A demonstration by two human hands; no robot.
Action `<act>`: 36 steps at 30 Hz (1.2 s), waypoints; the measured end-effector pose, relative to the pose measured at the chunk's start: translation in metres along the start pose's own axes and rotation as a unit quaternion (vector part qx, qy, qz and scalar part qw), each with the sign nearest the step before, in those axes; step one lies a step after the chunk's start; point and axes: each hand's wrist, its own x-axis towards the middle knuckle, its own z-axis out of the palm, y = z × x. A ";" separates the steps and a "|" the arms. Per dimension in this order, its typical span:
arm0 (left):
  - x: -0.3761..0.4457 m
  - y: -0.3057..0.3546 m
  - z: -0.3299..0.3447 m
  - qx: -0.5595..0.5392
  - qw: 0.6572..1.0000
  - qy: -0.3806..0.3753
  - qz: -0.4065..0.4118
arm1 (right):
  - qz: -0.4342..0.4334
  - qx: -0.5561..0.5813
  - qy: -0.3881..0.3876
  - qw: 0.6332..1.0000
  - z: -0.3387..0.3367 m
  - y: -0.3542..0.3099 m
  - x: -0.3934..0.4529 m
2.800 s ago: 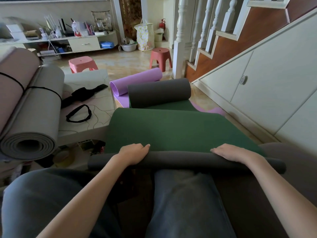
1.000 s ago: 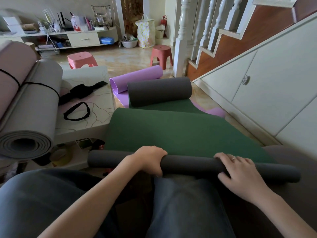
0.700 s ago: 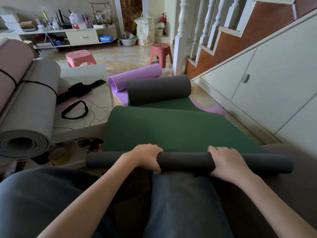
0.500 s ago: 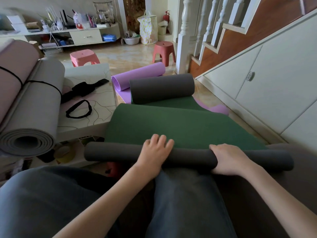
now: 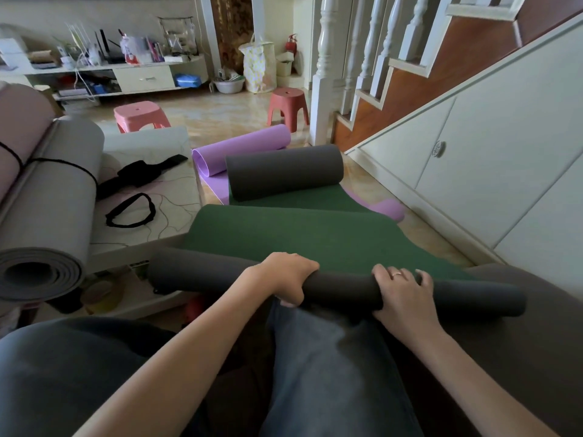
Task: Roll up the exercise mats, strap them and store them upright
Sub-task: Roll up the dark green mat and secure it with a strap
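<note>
A green mat with a dark grey back [image 5: 303, 238] stretches from my lap out over the floor. Its near end is wound into a thin grey roll [image 5: 340, 288] across my knees; its far end is a thicker grey roll [image 5: 284, 171]. My left hand [image 5: 288, 277] grips the near roll, fingers over the top and thumb below. My right hand [image 5: 400, 291] curls over it a little to the right. A purple mat [image 5: 243, 149], partly rolled, lies under the green one. Two black straps [image 5: 132, 211] [image 5: 142, 171] lie on the low table.
A grey rolled mat [image 5: 47, 222] and a pink one [image 5: 19, 130], bound with black cord, lie at my left. The low white table [image 5: 151, 190] stands left of the mat. Two stools [image 5: 138, 116] [image 5: 287, 105] stand beyond; a white cabinet wall [image 5: 492, 171] and stairs run along the right.
The near roll has grown thicker and moved forward up the mat. My left hand went from flat on top to gripping it; my right hand shifted its hold with fingers spread over the roll.
</note>
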 end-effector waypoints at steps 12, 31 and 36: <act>-0.023 0.013 0.027 0.077 0.986 0.131 -0.071 | -0.106 0.089 -0.238 0.961 -0.033 0.013 0.041; -0.020 -0.002 0.009 0.063 0.996 0.070 0.003 | 0.210 0.141 -0.390 0.885 -0.027 0.095 0.029; -0.016 -0.002 0.001 0.067 0.997 0.032 0.002 | 0.189 0.136 -0.321 0.918 -0.002 0.102 0.028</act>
